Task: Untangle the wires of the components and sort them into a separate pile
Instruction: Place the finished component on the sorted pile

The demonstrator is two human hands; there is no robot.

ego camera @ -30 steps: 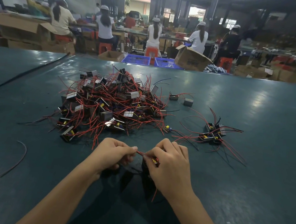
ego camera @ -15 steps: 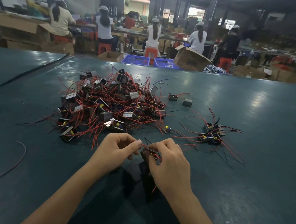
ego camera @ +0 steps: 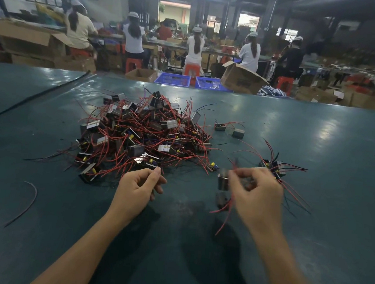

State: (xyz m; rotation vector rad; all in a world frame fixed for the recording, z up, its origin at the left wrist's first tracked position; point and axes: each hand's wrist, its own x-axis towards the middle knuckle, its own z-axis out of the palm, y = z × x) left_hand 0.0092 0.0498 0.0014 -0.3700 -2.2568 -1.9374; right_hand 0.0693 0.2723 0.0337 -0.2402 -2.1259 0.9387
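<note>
Pulling apart: left hand (ego camera: 140, 186) curled, right hand (ego camera: 257, 194) (blurred) carrying component (ego camera: 222, 183) rightward.

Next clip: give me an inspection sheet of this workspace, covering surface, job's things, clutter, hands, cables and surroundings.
Surface: dark teal table, glossy, with glare patches at far right.
Job's things: tangled pile of components with red wires, centre-left; small sorted pile to its right; one blurred component in hand.
Clutter: loose wire at left; stray components behind the piles.
Hands: left hand fingers curled, nothing seen in them; right hand pinches the component, its wires dangling.
Cables: black strip crossing far left; cable or seam, cannot tell.
Surroundings: seated workers, cardboard boxes, blue crates.
</note>
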